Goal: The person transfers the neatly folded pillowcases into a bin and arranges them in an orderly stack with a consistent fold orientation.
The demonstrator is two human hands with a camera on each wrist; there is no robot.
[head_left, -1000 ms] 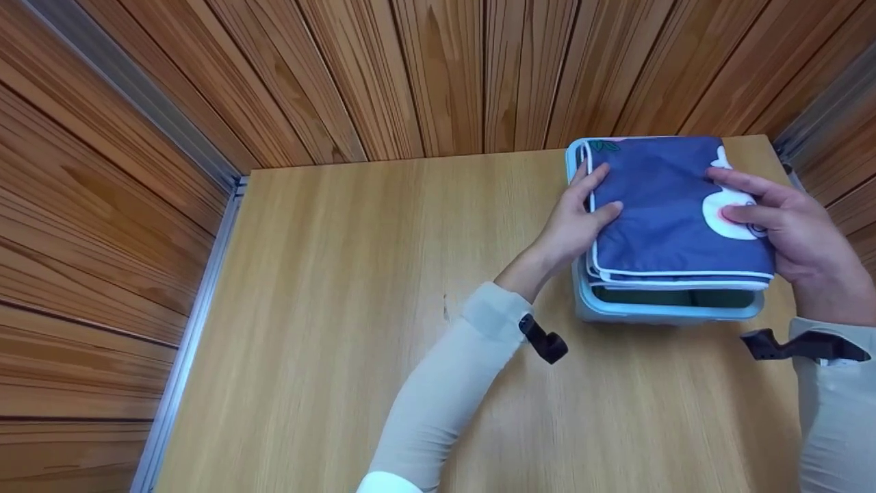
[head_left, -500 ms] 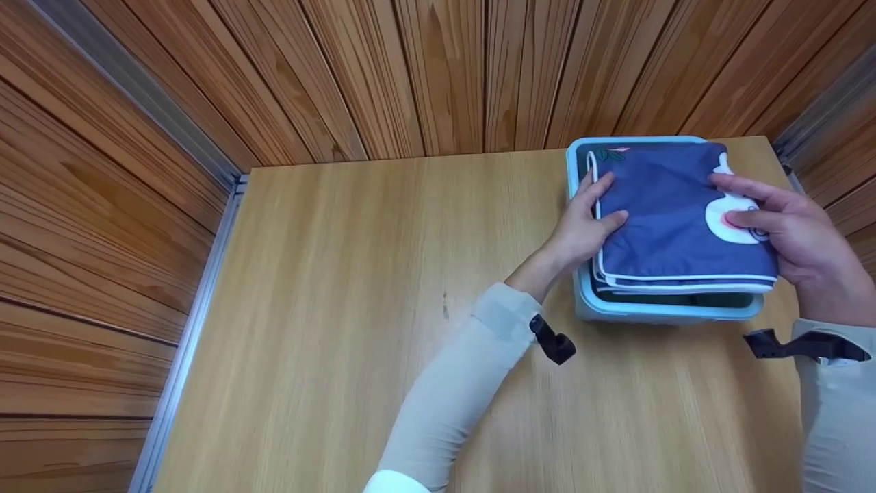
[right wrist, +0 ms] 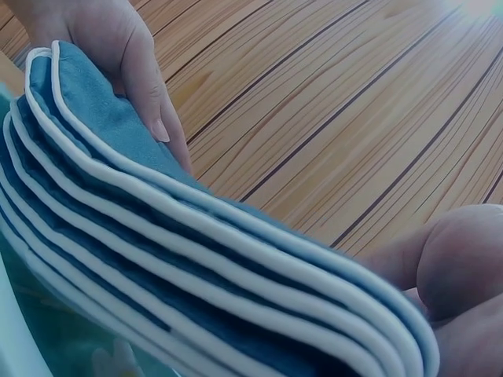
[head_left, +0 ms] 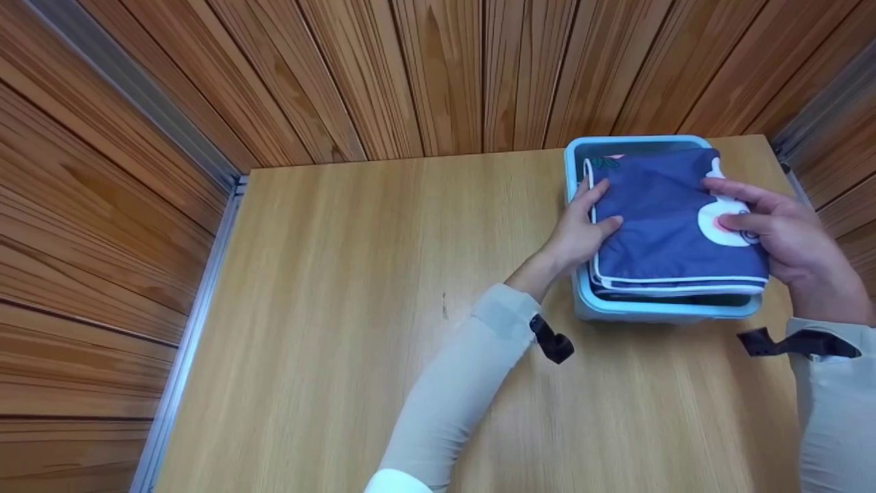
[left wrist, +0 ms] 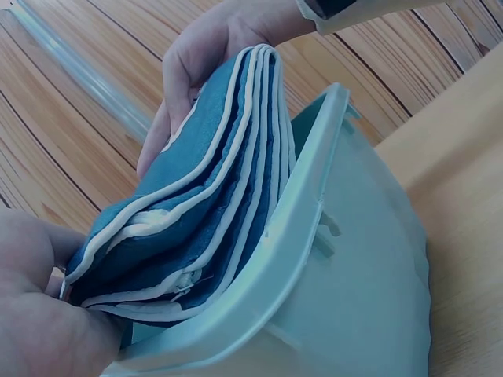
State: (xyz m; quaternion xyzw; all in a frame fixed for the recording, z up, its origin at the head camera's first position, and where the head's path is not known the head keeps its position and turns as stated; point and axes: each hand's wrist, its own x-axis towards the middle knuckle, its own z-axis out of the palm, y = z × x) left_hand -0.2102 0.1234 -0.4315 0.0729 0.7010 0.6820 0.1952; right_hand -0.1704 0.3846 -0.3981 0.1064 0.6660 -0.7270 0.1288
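Observation:
A dark blue folded cloth (head_left: 660,219) with white piping and a white printed figure sits partly inside a light blue plastic bin (head_left: 667,310). Its many stacked layers show in the left wrist view, tilted at the bin's rim (left wrist: 302,212). My left hand (head_left: 578,226) grips the cloth's left edge, thumb on top and fingers down the side. On the opposite edge my right hand (head_left: 787,229) holds the cloth, thumb and fingers over the print. In the right wrist view the layered edges (right wrist: 212,236) run between both hands. The undersides of the fingers are hidden.
The bin stands at the back right of a wooden table (head_left: 383,308). Wood-plank walls (head_left: 438,75) rise behind it and on both sides, with a metal rail (head_left: 198,329) along the left edge.
Both hands have brought the folded cloth toward the near side of the bin and lower into it. More of the bin's far rim shows now, and the front gap has narrowed.

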